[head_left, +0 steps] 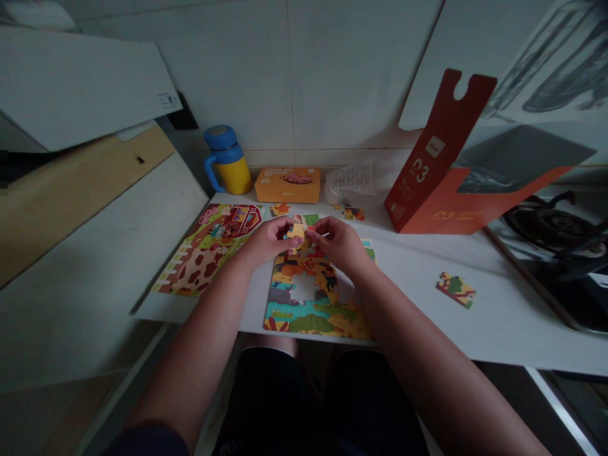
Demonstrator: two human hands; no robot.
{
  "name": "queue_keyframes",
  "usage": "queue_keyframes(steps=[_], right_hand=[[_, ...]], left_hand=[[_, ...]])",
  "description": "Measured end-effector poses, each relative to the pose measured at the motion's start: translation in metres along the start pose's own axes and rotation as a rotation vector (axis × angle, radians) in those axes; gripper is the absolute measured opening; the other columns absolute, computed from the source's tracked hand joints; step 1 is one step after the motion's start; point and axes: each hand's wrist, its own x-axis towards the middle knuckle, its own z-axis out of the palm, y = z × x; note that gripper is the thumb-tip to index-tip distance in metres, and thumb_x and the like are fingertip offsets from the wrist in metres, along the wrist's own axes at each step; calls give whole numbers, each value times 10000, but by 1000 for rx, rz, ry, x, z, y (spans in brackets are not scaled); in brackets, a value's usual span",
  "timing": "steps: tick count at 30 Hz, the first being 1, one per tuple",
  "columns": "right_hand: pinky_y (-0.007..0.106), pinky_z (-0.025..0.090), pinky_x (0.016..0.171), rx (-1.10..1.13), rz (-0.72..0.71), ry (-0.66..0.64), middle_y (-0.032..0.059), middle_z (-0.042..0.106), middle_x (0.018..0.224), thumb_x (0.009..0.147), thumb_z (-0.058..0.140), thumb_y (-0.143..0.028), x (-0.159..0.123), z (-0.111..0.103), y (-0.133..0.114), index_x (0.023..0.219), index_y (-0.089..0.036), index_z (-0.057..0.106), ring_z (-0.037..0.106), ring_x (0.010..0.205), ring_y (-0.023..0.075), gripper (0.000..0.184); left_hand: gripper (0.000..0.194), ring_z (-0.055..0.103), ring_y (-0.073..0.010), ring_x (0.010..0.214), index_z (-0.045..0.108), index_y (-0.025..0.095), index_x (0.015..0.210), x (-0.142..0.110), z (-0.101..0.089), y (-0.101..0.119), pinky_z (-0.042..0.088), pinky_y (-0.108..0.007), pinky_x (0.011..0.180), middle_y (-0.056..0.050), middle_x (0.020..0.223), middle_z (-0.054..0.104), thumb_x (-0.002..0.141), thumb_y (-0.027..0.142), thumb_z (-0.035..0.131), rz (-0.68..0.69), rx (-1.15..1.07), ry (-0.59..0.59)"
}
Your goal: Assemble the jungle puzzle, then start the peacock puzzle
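My left hand is closed on a yellow jigsaw puzzle piece, held up over the worktop. My right hand is pinched at its right side, where a bit of red shows; whether this is a second piece cannot be made out. Below both hands lies a partly assembled jigsaw puzzle with animals, teal water and green plants, and white gaps in its middle. My right wrist covers part of its right side. To the left lies a farm picture with a cow-spot pattern and a red barn.
Loose puzzle pieces lie behind my hands and far right. Along the wall stand a blue and yellow mug, an orange box and a clear plastic bag. An open red box stands near the stove.
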Motion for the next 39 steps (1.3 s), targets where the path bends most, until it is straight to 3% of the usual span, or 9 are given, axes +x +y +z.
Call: queue_keyframes(steps=[3,6,11,14,20,24,32,36,39], right_hand=[[279,519,531,167,74,-6,14,736,828,833,791,-639,3,2,3,960,-233,642,690,640,173,451],[267,550,566,310,141,78,3,731,832,800,804,-680,6,1,4,964,-242,610,704,713,172,506],[261,577,656,427,182,231,-8,744,912,781,812,-636,11,-8,1,994,-252,555,716,816,155,509],[255,564,649,410,183,218,-2,741,931,777,807,-621,11,-11,0,1016,-251,562,715,839,160,503],[233,530,599,412,208,217,-1,727,922,784,793,-554,11,-13,-2,1001,-247,577,700,813,155,433],[253,589,655,494,242,226,-25,692,906,775,816,-459,12,-15,-1,975,-255,536,683,775,134,400],[375,684,825,628,268,91,-45,660,947,689,802,-182,4,-7,-6,1315,-303,524,759,812,172,696],[354,665,804,554,261,1,-23,698,989,738,751,-233,5,-3,-2,1203,-281,589,754,808,157,495],[293,604,687,357,198,13,-14,715,924,797,744,-339,8,-3,9,1093,-254,601,707,747,149,340]], left_hand=[[544,652,-164,794,722,193,1115,0,0,1,569,-254,605,-42,1018,729,734,510,945,-29,-52,47],[541,679,-193,876,731,203,1152,1,-2,-1,573,-262,615,-56,1077,742,788,565,900,-37,-84,118],[438,708,-202,978,775,195,1083,5,-8,-8,584,-324,887,-62,1068,782,838,543,876,39,2,190],[415,714,-204,991,792,196,1084,8,-12,-13,561,-326,926,-62,1056,794,849,529,869,48,27,212],[465,704,-193,909,804,192,1087,12,-19,-23,542,-298,819,-57,1012,794,823,567,872,36,-4,326],[498,704,-197,899,793,192,1087,14,-23,-24,551,-299,787,-66,1026,795,789,583,879,54,-29,419],[475,686,-181,878,745,195,1042,15,-22,-19,536,-285,771,-55,1011,775,763,558,875,43,-24,462],[465,658,-169,830,734,202,1021,15,-24,-19,504,-277,745,-37,957,753,770,571,860,39,8,477],[404,632,-153,777,744,208,1000,15,-25,-20,467,-263,702,-22,917,741,784,532,851,39,10,498]])
